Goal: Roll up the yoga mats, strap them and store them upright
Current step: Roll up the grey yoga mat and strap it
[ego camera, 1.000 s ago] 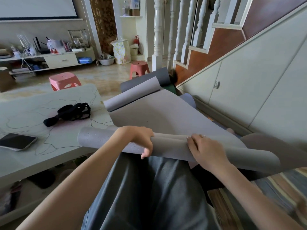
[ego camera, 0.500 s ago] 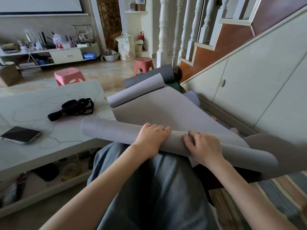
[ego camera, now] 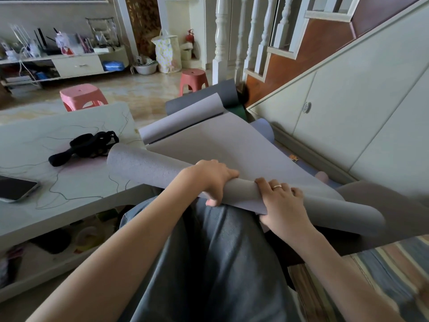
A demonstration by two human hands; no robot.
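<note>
2 hands, 1 half-rolled mat: I sit with my left hand (ego camera: 212, 180) and right hand (ego camera: 282, 202) side by side on the light grey foam yoga mat (ego camera: 209, 140), rolling it across my lap. My left fingers are curled over the top of the roll with the thumb tucked beneath; my right hand wraps the roll just beside it, fingers spread over the top, a ring showing.

The rolled part (ego camera: 148, 166) lies as a long tube from 9 o'clock, where its end overhangs the pale marbled low table (ego camera: 46, 140), to 3 o'clock, where it fades into blur. From the tube, a broad unrolled stretch runs away toward 12 o'clock and ends in a loose curl. By my judgement this mat is roughly half rolled, and the roll looks loose and uneven, wider at the 9 o'clock end.

Beyond that curl, toward 12 o'clock, a dark grey mat (ego camera: 202, 96) lies against the foot of the stairs, with a lilac-blue mat (ego camera: 262, 130) at 1 o'clock along the cupboard wall; both look unstrapped, and I cannot tell how far they are rolled.

On the table at 10 o'clock sits a black bundle of webbing straps (ego camera: 86, 145), untouched. Nothing is strapped and nothing stands upright: finishing this roll, strapping it, handling the other mats and storing all of them are left.
</note>
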